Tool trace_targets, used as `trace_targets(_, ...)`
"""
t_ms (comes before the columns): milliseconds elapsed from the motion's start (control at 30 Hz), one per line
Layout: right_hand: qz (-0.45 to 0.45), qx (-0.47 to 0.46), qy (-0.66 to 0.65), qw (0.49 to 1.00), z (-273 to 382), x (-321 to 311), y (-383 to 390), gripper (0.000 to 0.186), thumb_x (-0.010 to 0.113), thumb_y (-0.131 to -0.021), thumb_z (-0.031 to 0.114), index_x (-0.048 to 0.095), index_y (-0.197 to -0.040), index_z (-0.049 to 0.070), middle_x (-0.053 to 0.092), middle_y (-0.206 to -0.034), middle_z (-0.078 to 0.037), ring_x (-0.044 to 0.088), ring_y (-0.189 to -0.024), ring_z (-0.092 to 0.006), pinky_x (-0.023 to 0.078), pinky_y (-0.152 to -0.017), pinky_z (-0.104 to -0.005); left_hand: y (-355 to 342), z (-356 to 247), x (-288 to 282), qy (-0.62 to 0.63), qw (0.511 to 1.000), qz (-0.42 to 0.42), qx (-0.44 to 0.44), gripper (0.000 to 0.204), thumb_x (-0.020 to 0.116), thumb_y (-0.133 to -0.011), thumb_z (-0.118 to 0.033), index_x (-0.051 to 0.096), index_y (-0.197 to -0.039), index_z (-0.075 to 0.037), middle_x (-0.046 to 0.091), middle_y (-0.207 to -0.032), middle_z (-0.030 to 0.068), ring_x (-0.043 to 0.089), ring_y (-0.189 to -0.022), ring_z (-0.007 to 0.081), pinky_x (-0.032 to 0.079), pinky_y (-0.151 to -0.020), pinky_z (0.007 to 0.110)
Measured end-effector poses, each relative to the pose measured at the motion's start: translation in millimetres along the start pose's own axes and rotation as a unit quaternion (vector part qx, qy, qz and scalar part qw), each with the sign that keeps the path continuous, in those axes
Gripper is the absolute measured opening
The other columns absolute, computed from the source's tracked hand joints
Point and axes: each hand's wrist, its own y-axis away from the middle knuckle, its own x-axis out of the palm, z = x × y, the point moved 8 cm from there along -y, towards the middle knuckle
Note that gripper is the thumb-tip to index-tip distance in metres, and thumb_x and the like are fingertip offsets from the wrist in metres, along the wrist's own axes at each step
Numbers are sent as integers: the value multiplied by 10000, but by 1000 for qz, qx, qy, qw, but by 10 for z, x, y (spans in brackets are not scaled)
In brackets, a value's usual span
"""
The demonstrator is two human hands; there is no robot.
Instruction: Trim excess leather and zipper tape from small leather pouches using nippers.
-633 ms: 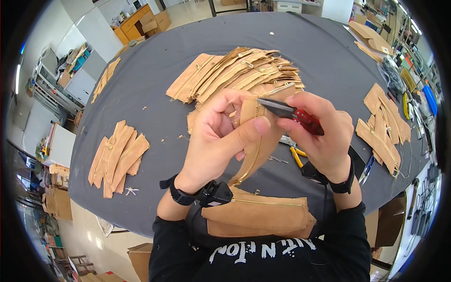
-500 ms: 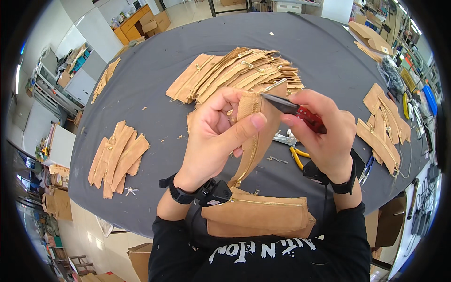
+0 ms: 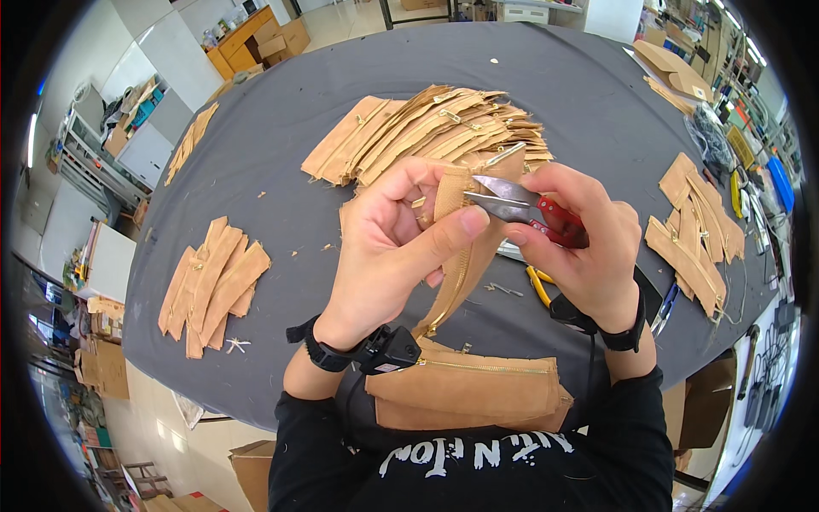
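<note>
My left hand is closed round the upper end of a tan zippered fabric strip, thumb pressed on its front. The strip hangs down from my fingers, its brass zipper running along its length. My right hand grips red-handled thread snips, their blades spread apart at the strip's edge beside my left thumb. Exactly what lies between the blades is too small to make out. Below my hands, more tan zippered pieces lie flat by the table's near edge.
A large stack of tan zippered strips lies beyond my hands. Smaller piles sit at the left and right. Yellow-handled pliers rest under my right hand. Thread scraps dot the dark-covered table.
The snips' blades have parted; they were together before. My right hand has shifted very slightly, while my left hand keeps nearly the same hold on the strip.
</note>
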Motion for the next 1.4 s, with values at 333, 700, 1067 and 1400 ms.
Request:
trace_targets(333,-14,-16,26,999,32,-18,-3,308,721,-666,113,569,-928,54,594,-688,-41,567,-504,-120,422,-429,-208,-6,5,-8,-28,1000,6,1,268,647,-772,-54,520,-1007,-30,507,-767,-49,480,-611,-3,328,-420,136)
trace_targets(700,-21,68,-66,995,-154,-41,5,357,742,-658,101,560,-959,45,579,-677,-25,525,-482,-89,405,-431,-192,-18,53,-66,63,997,0,-48,267,647,-772,-83,525,-1006,-41,564,-812,-25,422,-541,-28,272,-385,133)
trace_targets(1067,-48,64,-55,995,-139,-143,1,332,727,-685,81,551,-962,30,567,-660,-18,468,-510,-50,394,-467,-169,6,-91,-102,-57,995,-66,50,199,657,-740,-23,550,-906,-43,500,-671,-48,418,-528,7,260,-406,153)
trace_targets(1400,71,120,-61,988,-30,-51,2,361,739,-659,94,552,-964,48,556,-680,-4,432,-470,-52,370,-440,-166,352,-426,303,-581,604,-13,546,161,675,-559,71,583,-676,10,325,-546,6,354,-432,110,271,-365,242)
